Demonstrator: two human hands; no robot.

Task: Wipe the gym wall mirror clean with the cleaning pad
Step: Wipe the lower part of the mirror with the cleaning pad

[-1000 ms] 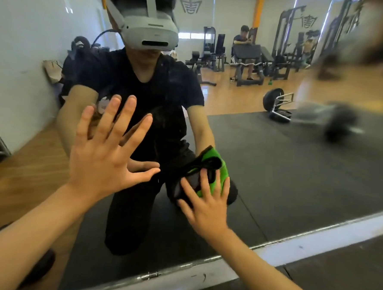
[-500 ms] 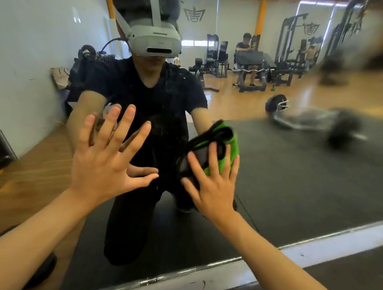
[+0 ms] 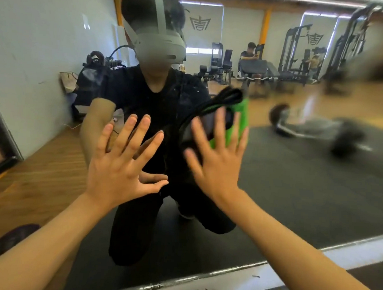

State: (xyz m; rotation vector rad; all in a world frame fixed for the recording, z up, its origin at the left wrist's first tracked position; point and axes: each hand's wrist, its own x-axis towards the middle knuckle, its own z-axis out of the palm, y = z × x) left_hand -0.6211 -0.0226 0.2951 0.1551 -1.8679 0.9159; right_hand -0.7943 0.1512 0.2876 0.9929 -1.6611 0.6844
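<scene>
Gym interior, seen mostly as a reflection: pale walls, wooden flooring, black rubber matting, weight machines at the back, a blurred loaded barbell (image 3: 317, 128) on the mat.

Large frameless wall mirror (image 3: 295, 185): fills nearly the whole view; metal bottom edge runs diagonally across the lower frame, with a white wall strip (image 3: 267, 275) just beneath it. Faint smears and specks show on the glass over the reflected dark shirt.

Left hand (image 3: 119, 169): flat against the glass, palm forward, fingers splayed wide, thumb out to the right. Holds nothing.

Right hand (image 3: 216, 166): raised just right of the left hand, apart from it, fingers spread and laid over the pad, pressing it to the mirror. Motion-blurred.

Bright green cleaning pad with black strap (image 3: 239, 123): between the right palm and the glass, its green edge and black loops showing above and beside the fingertips. Whether the strap wraps the hand cannot be told.

Reflected person: kneeling, black clothing, grey headset.
</scene>
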